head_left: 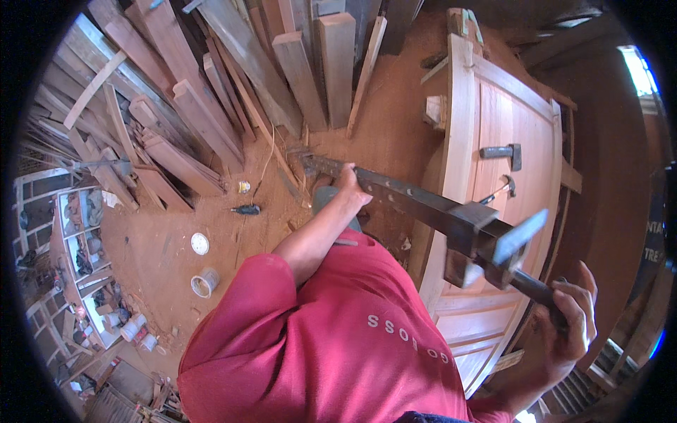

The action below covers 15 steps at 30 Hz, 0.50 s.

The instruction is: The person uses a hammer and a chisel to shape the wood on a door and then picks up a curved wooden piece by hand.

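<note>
A long dark metal bar clamp [412,201] slants across in front of me, from upper left to lower right. My left hand [350,189] is closed around its bar, near the far end. At the clamp's screw end, my right hand [572,317] wraps loosely round the dark rod, some fingers slightly lifted. The screw end hangs over a pale wooden door [462,127] lying on supports at the right. On the door rest a heavy square-headed hammer [502,153] and a claw hammer [499,190], partly hidden behind the clamp.
Timber planks [296,74] lean in several stacks at the far side and left. On the dirt floor are a white bucket [204,283], a round white lid [200,244] and a dark tool with a cord [246,210]. A cluttered shelf [74,261] stands far left.
</note>
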Tool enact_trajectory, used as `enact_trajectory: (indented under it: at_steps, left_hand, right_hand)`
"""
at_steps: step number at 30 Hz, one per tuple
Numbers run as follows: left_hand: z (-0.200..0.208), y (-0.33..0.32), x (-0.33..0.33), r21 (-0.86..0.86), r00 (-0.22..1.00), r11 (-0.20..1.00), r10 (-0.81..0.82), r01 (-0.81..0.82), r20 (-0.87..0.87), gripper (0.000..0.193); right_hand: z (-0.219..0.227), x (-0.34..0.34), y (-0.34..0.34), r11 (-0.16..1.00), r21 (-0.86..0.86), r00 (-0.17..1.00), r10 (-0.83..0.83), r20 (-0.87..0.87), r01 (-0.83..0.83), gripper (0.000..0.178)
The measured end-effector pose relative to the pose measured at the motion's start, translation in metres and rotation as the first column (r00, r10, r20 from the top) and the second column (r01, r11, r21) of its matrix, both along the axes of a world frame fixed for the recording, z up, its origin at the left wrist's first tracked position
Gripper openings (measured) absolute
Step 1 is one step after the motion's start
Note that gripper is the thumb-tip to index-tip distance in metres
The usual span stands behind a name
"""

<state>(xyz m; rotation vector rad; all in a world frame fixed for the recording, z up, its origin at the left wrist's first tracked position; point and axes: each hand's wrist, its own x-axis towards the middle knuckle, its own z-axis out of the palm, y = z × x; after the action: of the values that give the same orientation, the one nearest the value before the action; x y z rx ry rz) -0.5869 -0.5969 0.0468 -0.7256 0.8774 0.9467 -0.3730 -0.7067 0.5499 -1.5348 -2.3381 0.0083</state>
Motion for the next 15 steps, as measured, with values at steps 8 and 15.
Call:
enact_trajectory:
  at_steps: [8,15]
  left_hand:
    - [-0.02,0.079,-0.117,0.125,0.995,0.991,0.061,-0.051,-0.076,0.055]
    - [-0.027,0.104,-0.196,0.152,0.918,0.983,-0.031,0.098,-0.394,0.052]
  right_hand:
    - [-0.03,-0.141,0.138,0.955,-0.091,0.947,0.261,-0.188,-0.281,0.033]
    - [-0.048,-0.26,0.254,0.858,0.056,0.826,0.508,-0.244,-0.511,0.041]
